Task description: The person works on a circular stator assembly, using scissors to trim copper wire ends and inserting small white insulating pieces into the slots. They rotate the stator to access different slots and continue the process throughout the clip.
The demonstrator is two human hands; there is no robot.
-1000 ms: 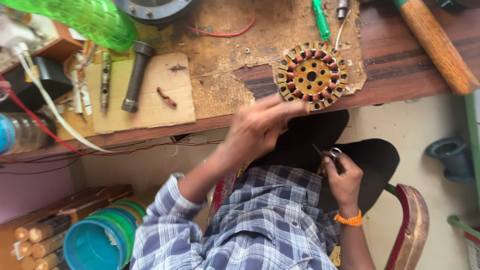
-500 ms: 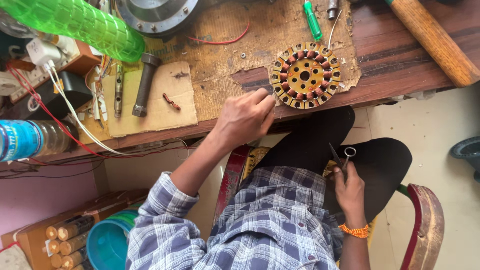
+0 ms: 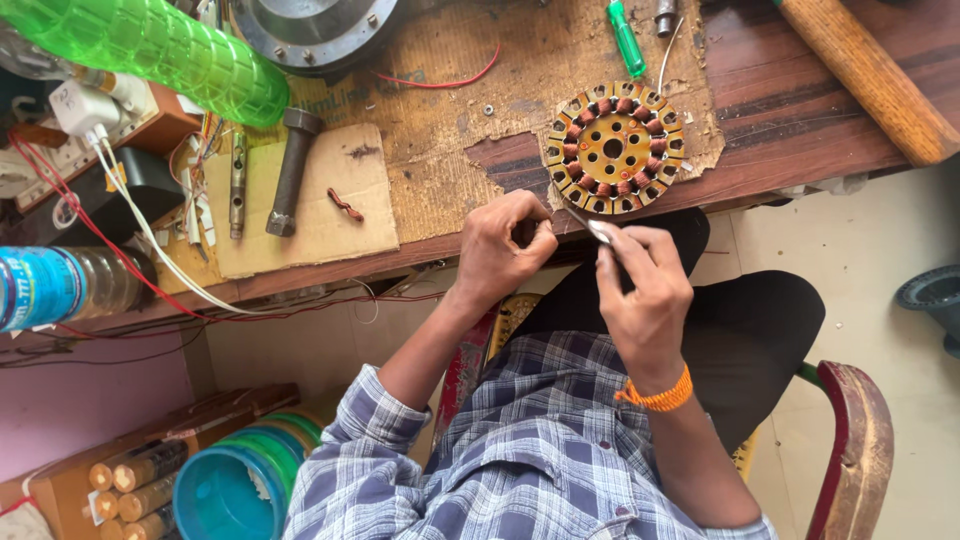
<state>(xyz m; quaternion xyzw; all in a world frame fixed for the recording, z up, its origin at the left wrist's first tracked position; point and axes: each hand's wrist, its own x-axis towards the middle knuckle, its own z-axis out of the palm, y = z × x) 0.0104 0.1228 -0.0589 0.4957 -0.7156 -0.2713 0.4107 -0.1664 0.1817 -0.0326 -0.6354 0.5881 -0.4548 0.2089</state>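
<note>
A round motor stator with copper windings lies on a torn mat near the front edge of the wooden bench. My left hand is at the bench edge just below the stator, fingers pinched together on a thin wire that runs from it. My right hand, with an orange wristband, is close beside the left and grips a small metal cutter, whose tip points at the left fingers. I sit on a chair with my lap under both hands.
On the bench lie a green plastic bottle, a round metal housing, a dark bolt on cardboard, a green screwdriver and a wooden handle. A water bottle and blue tubs are at the left.
My right hand rose from my lap with the cutter to meet the left hand. My left hand drew back from the stator to the bench edge.
</note>
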